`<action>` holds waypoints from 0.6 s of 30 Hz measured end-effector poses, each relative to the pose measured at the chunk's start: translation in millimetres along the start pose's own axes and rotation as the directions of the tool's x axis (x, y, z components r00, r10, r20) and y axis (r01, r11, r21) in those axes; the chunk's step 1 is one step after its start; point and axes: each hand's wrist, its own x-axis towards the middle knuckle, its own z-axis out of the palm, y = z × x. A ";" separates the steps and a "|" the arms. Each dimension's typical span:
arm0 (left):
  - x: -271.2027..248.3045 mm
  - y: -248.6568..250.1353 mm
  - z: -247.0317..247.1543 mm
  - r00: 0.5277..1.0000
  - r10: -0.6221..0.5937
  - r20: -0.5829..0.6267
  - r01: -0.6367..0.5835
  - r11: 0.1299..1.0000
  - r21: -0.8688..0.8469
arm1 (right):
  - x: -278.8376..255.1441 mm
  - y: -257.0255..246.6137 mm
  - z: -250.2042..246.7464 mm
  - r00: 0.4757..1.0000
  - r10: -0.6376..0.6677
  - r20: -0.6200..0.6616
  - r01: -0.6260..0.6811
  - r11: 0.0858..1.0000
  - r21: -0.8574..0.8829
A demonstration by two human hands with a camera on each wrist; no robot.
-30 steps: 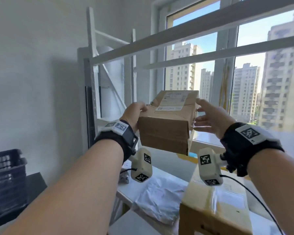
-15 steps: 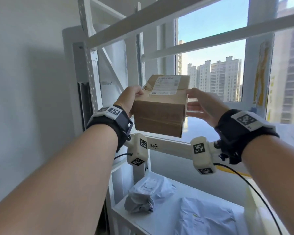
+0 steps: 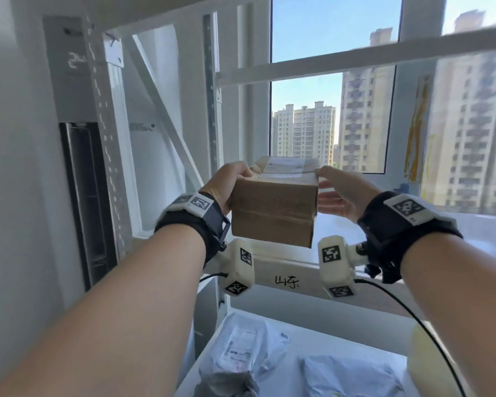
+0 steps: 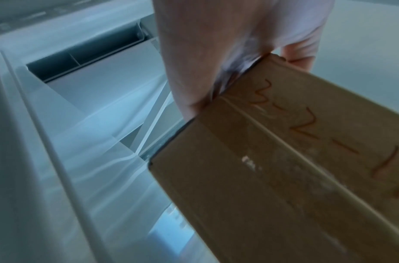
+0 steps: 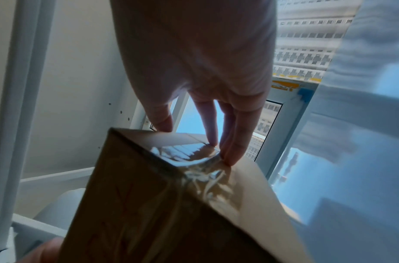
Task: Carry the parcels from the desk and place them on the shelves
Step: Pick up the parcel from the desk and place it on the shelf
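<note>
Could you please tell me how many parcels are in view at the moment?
3: a cardboard box held between the left hand and right hand, and two plastic mailer bags on the lower shelf. More may lie out of frame.

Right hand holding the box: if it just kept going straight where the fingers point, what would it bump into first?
Probably the window glass. The right hand points forward past the cardboard box, over the white shelf, and nothing shows between. Depth is hard to judge here.

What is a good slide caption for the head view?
Both hands, left and right, hold a box above the shelf beam, with bagged parcels below.
</note>
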 end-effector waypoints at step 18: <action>36.7 -23.5 9.3 0.990 -0.069 0.124 0.060 0.995 0.079 | 18.7 13.8 4.5 0.990 0.060 -0.130 -0.067 0.996 -0.052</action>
